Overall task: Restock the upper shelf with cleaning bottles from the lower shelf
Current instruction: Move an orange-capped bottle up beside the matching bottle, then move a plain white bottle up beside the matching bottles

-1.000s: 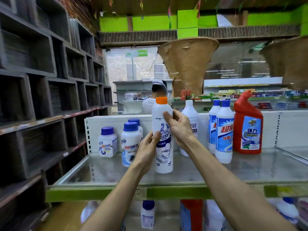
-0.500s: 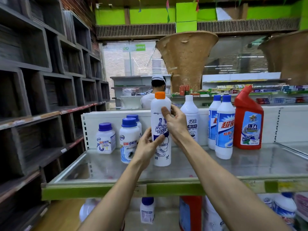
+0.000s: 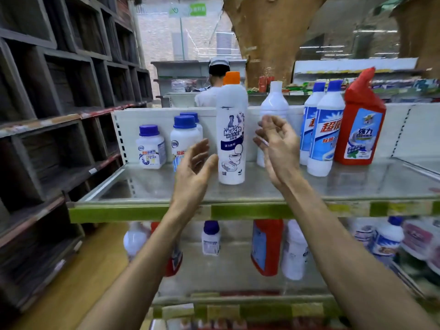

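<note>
A tall white bottle with an orange cap (image 3: 231,129) stands upright on the upper shelf (image 3: 238,194), free of both hands. My left hand (image 3: 194,167) hovers just left of it, fingers apart and empty. To the bottle's right my right hand (image 3: 277,146) is also open, partly covering a plain white bottle (image 3: 273,103). Short blue-capped jars (image 3: 151,146) stand at the left of the shelf. Two blue-labelled bottles (image 3: 325,129) and a red bottle (image 3: 362,125) stand at the right. On the lower shelf (image 3: 238,298) are more bottles, among them a small blue-capped one (image 3: 210,238) and a red one (image 3: 265,246).
Dark wooden cubby shelving (image 3: 59,103) lines the left side of the aisle, above a wooden floor (image 3: 78,282). A person in a white cap (image 3: 217,79) stands behind the shelf unit. A large brown pillar (image 3: 269,39) rises beyond.
Both hands have let go of the orange-capped bottle and pulled away to either side. The bottle now stands alone on the upper shelf. The view has tilted down.
</note>
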A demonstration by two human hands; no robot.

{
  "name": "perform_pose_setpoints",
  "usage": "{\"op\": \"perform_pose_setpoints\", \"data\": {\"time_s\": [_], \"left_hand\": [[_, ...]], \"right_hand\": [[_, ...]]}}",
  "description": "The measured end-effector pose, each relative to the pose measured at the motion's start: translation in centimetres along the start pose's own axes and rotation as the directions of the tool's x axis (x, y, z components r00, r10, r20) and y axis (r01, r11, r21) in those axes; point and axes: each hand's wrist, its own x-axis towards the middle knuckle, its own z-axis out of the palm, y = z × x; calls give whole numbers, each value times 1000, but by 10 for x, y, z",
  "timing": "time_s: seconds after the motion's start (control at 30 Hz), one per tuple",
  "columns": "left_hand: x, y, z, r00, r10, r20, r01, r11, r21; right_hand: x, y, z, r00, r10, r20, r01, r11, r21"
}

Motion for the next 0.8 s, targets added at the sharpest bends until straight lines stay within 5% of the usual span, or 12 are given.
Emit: {"op": "perform_pose_setpoints", "data": {"time_s": [0.2,0.8], "left_hand": [[-80,-9,-22,995,-35,-95,8,964,-265],[-173,-71,-77,891,-341,-299,254,922,-293]], "right_hand": [[-83,14,-36,981,119,150,-155,955,251],[-190,119,-40,760,581,291,-627,773,97]]}}
